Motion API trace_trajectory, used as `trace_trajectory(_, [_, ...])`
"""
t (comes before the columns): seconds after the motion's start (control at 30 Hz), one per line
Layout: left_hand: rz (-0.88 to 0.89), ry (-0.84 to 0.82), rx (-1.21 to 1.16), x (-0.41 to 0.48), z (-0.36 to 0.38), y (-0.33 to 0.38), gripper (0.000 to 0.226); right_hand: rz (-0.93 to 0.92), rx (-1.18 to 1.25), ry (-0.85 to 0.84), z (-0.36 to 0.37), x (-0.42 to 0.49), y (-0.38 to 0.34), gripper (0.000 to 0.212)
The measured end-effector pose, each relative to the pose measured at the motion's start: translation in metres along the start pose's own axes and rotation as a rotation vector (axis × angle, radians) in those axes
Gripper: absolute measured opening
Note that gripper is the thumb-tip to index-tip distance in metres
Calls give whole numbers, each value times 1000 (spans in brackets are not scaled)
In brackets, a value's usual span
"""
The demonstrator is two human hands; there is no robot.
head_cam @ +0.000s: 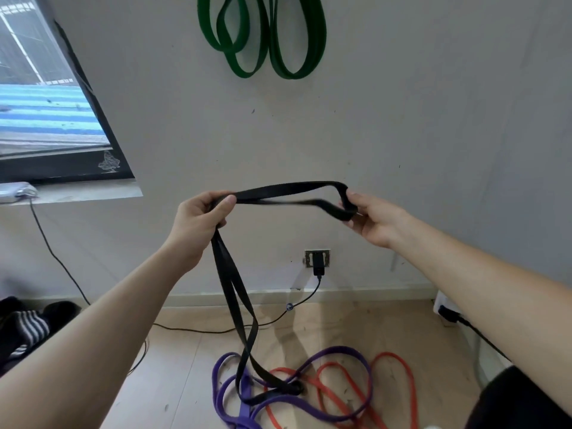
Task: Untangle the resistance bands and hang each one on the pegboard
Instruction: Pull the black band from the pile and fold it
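Note:
A black resistance band (pixel 281 193) is stretched between my two hands in front of the wall. My left hand (pixel 198 221) grips one end of the stretched span, and the band's long loop hangs down from it to the floor. My right hand (pixel 371 218) pinches the folded other end. The hanging loop's bottom lies on a purple band (pixel 340 354) and a red band (pixel 399 366), which are tangled together on the floor. A green band (pixel 263 35) hangs in loops high on the wall; its hook is out of view.
A wall socket with a black plug (pixel 318 260) sits low on the wall, its cable (pixel 216 331) trailing across the wooden floor. A window (pixel 46 103) is at the left, with dark and striped clothing (pixel 28 326) below it. Another plug (pixel 447 314) is at the right.

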State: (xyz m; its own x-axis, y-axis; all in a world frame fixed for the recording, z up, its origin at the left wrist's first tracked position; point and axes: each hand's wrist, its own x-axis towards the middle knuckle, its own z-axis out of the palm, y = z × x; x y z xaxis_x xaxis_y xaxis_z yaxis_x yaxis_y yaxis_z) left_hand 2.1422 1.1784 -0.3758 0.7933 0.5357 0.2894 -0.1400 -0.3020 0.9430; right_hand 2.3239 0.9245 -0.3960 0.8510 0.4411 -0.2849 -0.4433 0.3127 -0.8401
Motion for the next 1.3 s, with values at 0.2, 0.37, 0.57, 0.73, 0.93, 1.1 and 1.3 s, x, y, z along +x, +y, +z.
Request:
trace_trajectory(0.2, [-23, -29, 27, -2, 0, -6, 10, 114, 43, -212, -13, -13, -30, 4])
trace_trajectory(0.37, [-19, -67, 32, -3, 3, -5, 11, 79, 90, -301, -27, -14, -42, 17])
trace_trajectory(0.57, [6, -103, 14, -4, 12, -1, 11, -118, -404, -272, -33, -8, -31, 29])
trace_trajectory(0.73, [22, -92, 12, -3, 16, 2, 11, -142, -662, -285, -40, -11, -24, 34])
trace_trajectory(0.93, [2, 19, 14, 1, 9, 0, 9, -82, -409, -387, -45, -11, -32, 34])
trace_trajectory(1.1, [-15, -51, 94, 1, 4, -7, 8, -279, -300, -278, -43, -9, -39, 29])
trace_trajectory(1.3, [-114, -225, 185, 1, 6, -13, 25, -462, -205, -128, -42, 0, -47, 22])
